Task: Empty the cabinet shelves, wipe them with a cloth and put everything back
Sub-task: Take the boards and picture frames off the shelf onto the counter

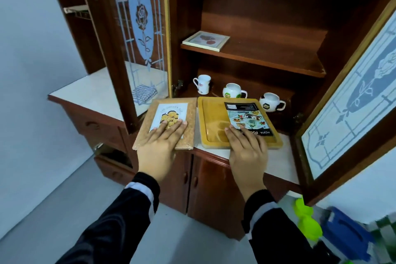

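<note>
White cabinet counter (278, 162), glass doors open. Cork-framed picture (171, 109): flat, overhanging the front edge; left hand (157, 150) rests on it, fingers straight. Yellow tray (214, 120) with printed label: just beside; right hand (246, 152) flat on its near edge, fingers straight. Three mugs (233, 90) stand behind. Flat framed print (205, 40) lies on middle shelf (267, 58).

cabinet (263, 28): glossy dark wood | mugs (233, 90): glazed ceramic | tray (212, 122): smooth yellow wood | counter (90, 92): pale matt
</note>
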Tool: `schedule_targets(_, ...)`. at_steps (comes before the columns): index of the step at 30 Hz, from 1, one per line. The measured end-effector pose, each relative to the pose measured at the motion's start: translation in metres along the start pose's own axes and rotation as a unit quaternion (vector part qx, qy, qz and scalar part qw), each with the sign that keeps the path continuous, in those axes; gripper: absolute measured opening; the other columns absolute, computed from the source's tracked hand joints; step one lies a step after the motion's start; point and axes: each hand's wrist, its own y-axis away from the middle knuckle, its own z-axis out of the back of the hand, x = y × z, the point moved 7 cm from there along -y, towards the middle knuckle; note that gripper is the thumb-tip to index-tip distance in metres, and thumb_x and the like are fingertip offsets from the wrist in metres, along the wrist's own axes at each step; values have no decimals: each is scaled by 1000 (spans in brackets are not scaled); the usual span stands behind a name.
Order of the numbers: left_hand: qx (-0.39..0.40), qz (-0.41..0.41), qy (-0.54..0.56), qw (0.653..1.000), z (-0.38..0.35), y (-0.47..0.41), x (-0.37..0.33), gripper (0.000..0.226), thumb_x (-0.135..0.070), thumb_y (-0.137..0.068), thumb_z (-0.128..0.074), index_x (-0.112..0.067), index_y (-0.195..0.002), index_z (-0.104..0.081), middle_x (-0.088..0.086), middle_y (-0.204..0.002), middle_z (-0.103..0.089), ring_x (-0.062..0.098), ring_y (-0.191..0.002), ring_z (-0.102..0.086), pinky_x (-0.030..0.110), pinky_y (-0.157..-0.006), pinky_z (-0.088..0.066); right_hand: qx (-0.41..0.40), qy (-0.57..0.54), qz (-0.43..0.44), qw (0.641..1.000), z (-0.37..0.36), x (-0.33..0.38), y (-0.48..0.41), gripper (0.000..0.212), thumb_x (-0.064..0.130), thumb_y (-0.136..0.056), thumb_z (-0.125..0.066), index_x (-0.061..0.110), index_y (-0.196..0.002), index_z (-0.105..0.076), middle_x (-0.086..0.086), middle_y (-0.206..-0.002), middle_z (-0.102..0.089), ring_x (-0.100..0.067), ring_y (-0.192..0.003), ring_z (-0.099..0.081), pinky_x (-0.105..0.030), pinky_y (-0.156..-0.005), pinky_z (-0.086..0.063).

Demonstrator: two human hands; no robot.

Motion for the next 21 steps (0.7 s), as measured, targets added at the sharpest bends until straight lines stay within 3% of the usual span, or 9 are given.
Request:
schedule_targets(3,-12,22,-27,999,18,24,19,79,1,-65,-78,-21,-139,-58,0,-137,-61,33,-123,-60,48,-99,-49,12,-17,16,1000,0,27,3,39,5,-85,-62,14,-121,-70,-1,-120,-70,-25,-115,-62,-44,-96,-45)
schedule_targets(10,-35,62,-61,996,62,79,84,60,-8,-79,-49,-22,-137,-60,-1,-134,-63,31,-119,-63,46,-96,-52,-4,-56,40,998,6,112,1,39,3,-83,-59,14,-118,-72,0,-117,-72,-22,-115,-60,-41,-96,-41)
schedule_targets(21,-44,116,-76,989,146,162,205,54,-14,-86,-38,-24,-133,-64,-4,-130,-66,29,-117,-65,42,-94,-54,1,-94,51,994,22,275,4,35,7,-91,-49,12,-116,-73,-2,-116,-72,-24,-113,-64,-41,-97,-40)
